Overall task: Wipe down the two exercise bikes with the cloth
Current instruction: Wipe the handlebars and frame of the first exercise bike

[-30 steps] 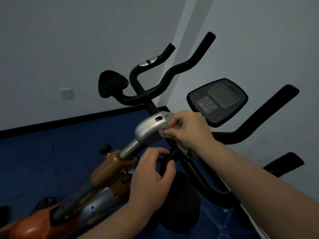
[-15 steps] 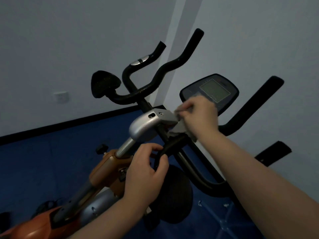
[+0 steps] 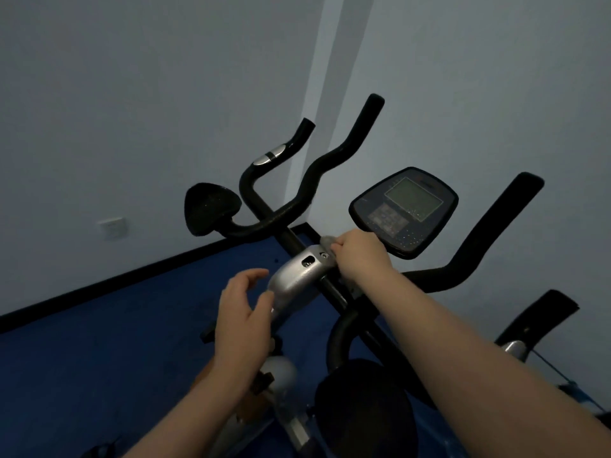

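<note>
Blue floor (image 3: 99,358), right hand (image 3: 358,256) pressing cloth (image 3: 327,241) on silver bracket (image 3: 297,276)

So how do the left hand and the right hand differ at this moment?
The right hand grips the grey cloth against the silver bracket; the left hand holds nothing. The right hand's fingers are curled, the left hand's loosely spread beside the bracket. Both are bare.

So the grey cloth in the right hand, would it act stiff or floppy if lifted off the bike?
Probably floppy: the cloth bunches into soft folds where the right hand grips it. Likely light, since it stays pinched against the silver bracket by fingertips alone. It looks unlikely to slip.
</note>
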